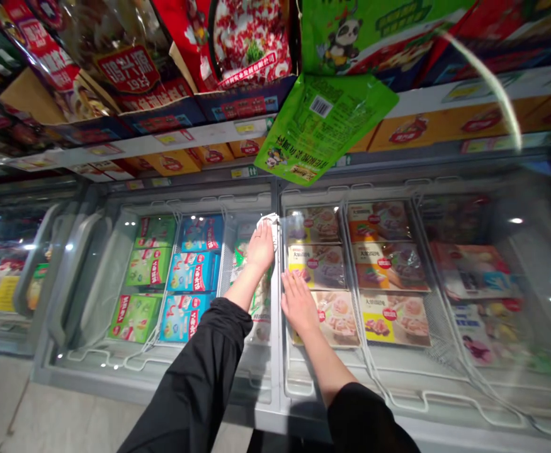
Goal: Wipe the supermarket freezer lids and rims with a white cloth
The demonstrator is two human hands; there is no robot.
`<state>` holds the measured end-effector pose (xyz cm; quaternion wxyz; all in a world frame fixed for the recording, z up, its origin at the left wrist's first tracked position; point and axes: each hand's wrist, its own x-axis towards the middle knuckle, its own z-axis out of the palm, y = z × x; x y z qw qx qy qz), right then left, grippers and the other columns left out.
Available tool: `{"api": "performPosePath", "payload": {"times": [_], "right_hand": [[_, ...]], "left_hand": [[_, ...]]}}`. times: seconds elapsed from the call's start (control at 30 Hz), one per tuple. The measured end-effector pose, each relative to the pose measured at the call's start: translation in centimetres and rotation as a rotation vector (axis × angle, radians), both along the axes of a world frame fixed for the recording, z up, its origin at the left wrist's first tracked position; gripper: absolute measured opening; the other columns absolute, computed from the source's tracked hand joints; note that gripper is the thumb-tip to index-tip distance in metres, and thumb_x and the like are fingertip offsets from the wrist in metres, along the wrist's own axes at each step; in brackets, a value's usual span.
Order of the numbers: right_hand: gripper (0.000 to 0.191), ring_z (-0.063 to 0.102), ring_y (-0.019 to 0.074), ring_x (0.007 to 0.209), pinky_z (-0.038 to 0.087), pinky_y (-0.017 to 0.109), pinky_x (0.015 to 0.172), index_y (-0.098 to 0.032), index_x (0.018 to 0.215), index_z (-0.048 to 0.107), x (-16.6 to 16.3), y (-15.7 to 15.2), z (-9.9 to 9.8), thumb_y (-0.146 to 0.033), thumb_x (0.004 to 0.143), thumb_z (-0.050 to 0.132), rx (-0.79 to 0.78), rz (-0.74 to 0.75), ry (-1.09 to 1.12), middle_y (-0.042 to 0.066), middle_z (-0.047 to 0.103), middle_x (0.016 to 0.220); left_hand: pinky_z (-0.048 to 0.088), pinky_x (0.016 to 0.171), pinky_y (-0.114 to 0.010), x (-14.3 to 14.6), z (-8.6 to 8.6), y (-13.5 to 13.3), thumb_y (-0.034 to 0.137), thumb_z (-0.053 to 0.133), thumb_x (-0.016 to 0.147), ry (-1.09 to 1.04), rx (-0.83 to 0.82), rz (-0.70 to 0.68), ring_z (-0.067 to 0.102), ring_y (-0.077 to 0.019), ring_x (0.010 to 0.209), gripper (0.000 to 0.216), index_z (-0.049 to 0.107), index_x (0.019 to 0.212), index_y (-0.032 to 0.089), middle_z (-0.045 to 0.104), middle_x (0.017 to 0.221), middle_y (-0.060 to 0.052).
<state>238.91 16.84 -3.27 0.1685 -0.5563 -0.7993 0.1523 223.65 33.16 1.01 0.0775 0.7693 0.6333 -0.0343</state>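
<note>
My left hand (262, 246) presses a crumpled white cloth or tissue (274, 221) onto the glass lid beside the far end of the centre divider (276, 352). Most of the cloth is hidden under my fingers. On the right-hand side of that divider, my right hand (300, 303) rests flat on the glass with fingers stretched out, holding nothing. Beneath the glass lie boxes of frozen food (335, 318) near my right hand. Blue boxes (187, 272) and green boxes (148, 266) sit under the lid to the left of my left hand.
A green bag (325, 126) hangs from the shelf edge over the freezer's back. Red bags (251, 41) and other packs fill the shelf above. Curved lid handles (67, 270) stand at left, beside another freezer (1, 277). White wire baskets (364, 352) divide the goods.
</note>
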Motion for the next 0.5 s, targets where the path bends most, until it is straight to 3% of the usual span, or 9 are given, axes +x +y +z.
{"api": "performPosePath", "payload": {"times": [0.1, 0.2, 0.3, 0.5], "right_hand": [[0.086, 0.041, 0.0274, 0.155, 0.047, 0.051, 0.126, -0.026, 0.174, 0.001, 0.0, 0.1, 0.3, -0.023, 0.1, 0.044, -0.03, -0.003, -0.012, 0.006, 0.034, 0.17], [0.089, 0.036, 0.0231, 0.157, 0.044, 0.048, 0.128, -0.034, 0.172, -0.011, 0.2, 0.2, 0.8, -0.027, 0.1, 0.042, -0.073, 0.001, -0.012, -0.002, 0.026, 0.172], [0.09, 0.033, 0.0215, 0.157, 0.043, 0.05, 0.129, -0.038, 0.169, -0.018, 0.3, 0.4, 1.3, -0.026, 0.1, 0.039, -0.117, 0.005, -0.02, -0.006, 0.024, 0.171], [0.087, 0.033, 0.0218, 0.158, 0.041, 0.049, 0.131, -0.036, 0.17, -0.013, 0.2, 0.5, 1.7, -0.023, 0.1, 0.038, -0.137, -0.003, -0.036, -0.006, 0.029, 0.17]], "left_hand": [[0.034, 0.129, -0.046, 0.3, 0.2, 2.6, -0.002, 0.034, 0.096, -0.007, -0.005, 0.011, 0.033, -0.0268, 0.161, 0.066, 0.033, 0.161, -0.005, 0.033, 0.17, -0.028], [0.034, 0.129, -0.044, 0.5, 0.5, 1.4, -0.003, 0.035, 0.095, -0.011, -0.006, 0.017, 0.034, -0.0263, 0.16, 0.065, 0.034, 0.159, -0.007, 0.033, 0.169, -0.028], [0.036, 0.129, -0.042, 0.4, 1.1, -3.5, -0.002, 0.036, 0.093, -0.014, -0.01, 0.023, 0.034, -0.0267, 0.161, 0.067, 0.037, 0.161, -0.003, 0.033, 0.17, -0.024], [0.045, 0.126, -0.042, -0.6, 2.5, -15.3, 0.001, 0.041, 0.086, -0.023, -0.042, -0.015, 0.042, -0.0243, 0.156, 0.084, 0.035, 0.168, 0.018, 0.043, 0.167, -0.014]]}}
